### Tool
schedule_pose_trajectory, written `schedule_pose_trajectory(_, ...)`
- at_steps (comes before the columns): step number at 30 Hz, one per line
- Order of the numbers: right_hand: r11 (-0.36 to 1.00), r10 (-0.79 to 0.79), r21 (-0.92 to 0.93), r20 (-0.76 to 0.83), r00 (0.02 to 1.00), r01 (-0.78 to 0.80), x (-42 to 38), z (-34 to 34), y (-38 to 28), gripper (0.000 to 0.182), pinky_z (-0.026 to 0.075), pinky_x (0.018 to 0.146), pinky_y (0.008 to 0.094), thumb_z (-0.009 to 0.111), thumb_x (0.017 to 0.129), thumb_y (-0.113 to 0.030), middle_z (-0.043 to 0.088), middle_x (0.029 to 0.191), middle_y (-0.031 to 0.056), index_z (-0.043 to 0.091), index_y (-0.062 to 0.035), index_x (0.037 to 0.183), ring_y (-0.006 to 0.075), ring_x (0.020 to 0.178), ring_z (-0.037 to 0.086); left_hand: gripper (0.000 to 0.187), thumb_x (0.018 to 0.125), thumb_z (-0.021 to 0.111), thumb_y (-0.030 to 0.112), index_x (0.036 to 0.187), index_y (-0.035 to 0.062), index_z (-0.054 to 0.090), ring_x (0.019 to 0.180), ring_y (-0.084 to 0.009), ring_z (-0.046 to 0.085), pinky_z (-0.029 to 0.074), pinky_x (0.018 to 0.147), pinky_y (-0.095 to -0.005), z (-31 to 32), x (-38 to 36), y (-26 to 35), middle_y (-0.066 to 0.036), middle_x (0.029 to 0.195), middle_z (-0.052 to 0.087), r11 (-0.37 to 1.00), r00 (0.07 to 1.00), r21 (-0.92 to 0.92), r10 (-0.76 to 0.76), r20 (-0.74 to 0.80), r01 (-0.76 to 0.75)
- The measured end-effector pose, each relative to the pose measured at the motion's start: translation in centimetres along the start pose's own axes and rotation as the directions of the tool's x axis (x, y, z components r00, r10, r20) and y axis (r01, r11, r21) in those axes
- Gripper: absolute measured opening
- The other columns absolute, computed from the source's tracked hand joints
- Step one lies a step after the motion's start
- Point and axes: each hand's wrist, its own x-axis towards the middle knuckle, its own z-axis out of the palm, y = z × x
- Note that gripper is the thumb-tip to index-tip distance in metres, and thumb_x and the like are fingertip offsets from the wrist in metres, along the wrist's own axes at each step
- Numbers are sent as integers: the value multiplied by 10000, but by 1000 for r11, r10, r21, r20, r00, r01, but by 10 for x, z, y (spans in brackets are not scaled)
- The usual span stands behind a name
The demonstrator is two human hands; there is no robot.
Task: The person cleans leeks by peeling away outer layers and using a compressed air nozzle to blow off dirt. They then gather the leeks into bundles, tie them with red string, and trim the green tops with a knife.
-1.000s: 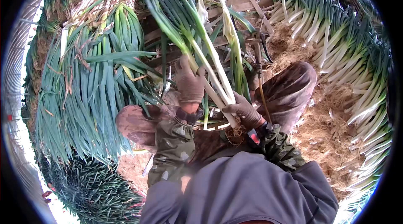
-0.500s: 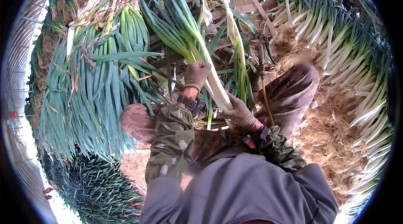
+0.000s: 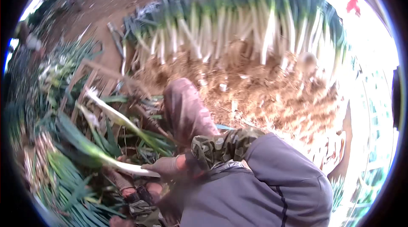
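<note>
A leek (image 3: pixel 131 168) with a white stem and green leaves lies across both my gloved hands at the lower left, its leaves pointing to the upper left. My left hand (image 3: pixel 120 179) is closed around it where the white meets the green; the stem partly covers the fingers. Toward the root end, my right hand (image 3: pixel 163 165) is closed on the white stem. Just beyond the hands, a loose pale stalk (image 3: pixel 119 118) leans over a slatted wooden frame (image 3: pixel 112 73). More green leek leaves (image 3: pixel 70 180) lie beside my left hand.
A long row of leeks (image 3: pixel 221 31) stretches across the back, white ends toward me. Straw-coloured root trimmings (image 3: pixel 263 93) cover the ground before it. My bent knee (image 3: pixel 185 103) rises between the hands and the trimmings. Bare soil (image 3: pixel 100 10) shows at the upper left.
The view has swung to the right, so the hands and leek now appear lower left and the leek row spans the top. Both hands still hold the leek, which appears closer to horizontal.
</note>
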Motion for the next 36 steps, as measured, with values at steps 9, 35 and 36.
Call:
schedule_pose_trajectory(9, 414, -510, -894, -386, 768, -174, -107, -178, -41, 569, 504, 425, 397, 607, 916, -162, 618, 720, 111, 457, -254, 1457, 247, 581, 642, 648, 951, 641, 505, 1408, 70, 491, 1243, -323, 557, 413, 1130, -464, 173, 66, 114, -165, 1328, 578, 942, 928, -171, 319, 192, -289)
schedule_pose_trajectory(35, 244, -8, 539, -830, -558, -806, -502, -421, 90, 713, 529, 930, 499, 727, 814, -481, 627, 1223, 280, 525, -33, 1331, 425, 1111, 641, 180, 981, 672, 201, 1027, 74, 553, 605, -75, 420, 293, 480, -288, -1, 21, 155, 19, 768, 434, 530, 981, 845, -116, 157, -72)
schedule_pose_trajectory(36, 220, -17, 534, -834, -551, -816, -499, -419, 87, 721, 530, 928, 501, 730, 817, -486, 620, 1232, 281, 519, -39, 1342, 422, 1118, 639, 215, 973, 684, 205, 1074, 65, 556, 605, -77, 428, 301, 469, -292, -13, 29, 154, 7, 785, 463, 571, 986, 814, -49, 158, -102)
